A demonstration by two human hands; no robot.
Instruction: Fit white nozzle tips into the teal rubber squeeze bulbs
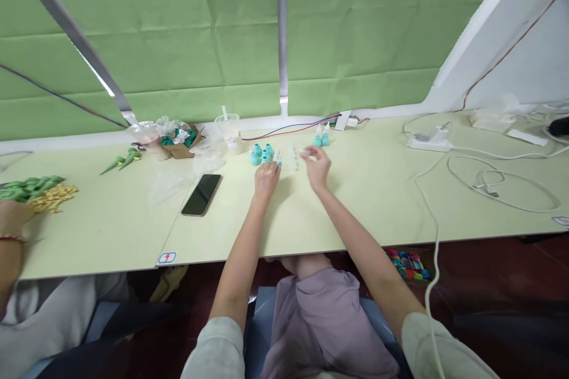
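Observation:
My left hand (267,180) is closed at the front edge of a cluster of small turquoise bottle-shaped pieces (256,149). A bit of turquoise shows at its fingertips, so it grips one such piece (278,164). To the right of that cluster, small translucent whitish parts (291,157) lie in rows on the table. My right hand (317,169) is raised beside them, thumb and fingers pinched on a small whitish piece (304,154) whose shape is blurred. Behind it stand two turquoise pieces with white pointed tips (320,138).
On the pale table (355,213) are a phone (201,195), a plastic cup (230,135), a small cardboard box (184,145) and clear bags. White cables and a power strip (430,140) lie right. At left, a co-worker's hand (12,219) touches green and yellow pieces (48,198).

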